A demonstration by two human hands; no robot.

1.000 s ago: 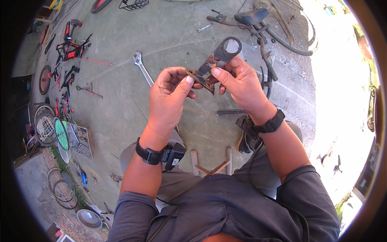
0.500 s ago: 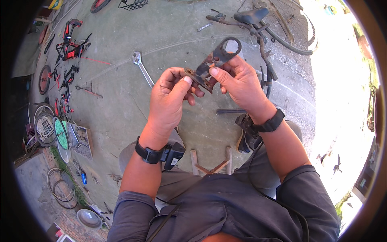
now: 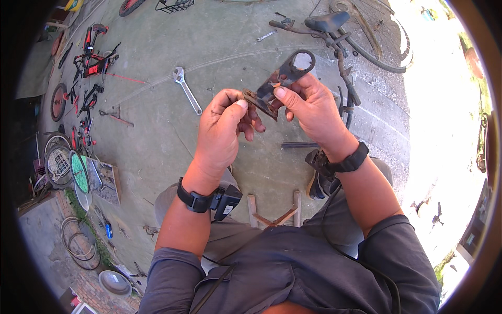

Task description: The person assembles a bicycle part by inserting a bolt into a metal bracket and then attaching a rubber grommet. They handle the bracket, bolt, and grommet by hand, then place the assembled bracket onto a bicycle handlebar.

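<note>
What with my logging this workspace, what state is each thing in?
Left hand: pinching metal part
Right hand: gripping metal part
Metal part: rust-stained, held aloft
Big wrench: lying on floor, unheld
Small wrench: lying on floor, unheld
Saddle: seemingly attached to old frame
Wrist straps: fastened

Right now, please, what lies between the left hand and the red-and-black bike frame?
In the head view, an adjustable wrench lies on the floor between the left hand and the frame, with a thin red strip nearer the frame.
</note>
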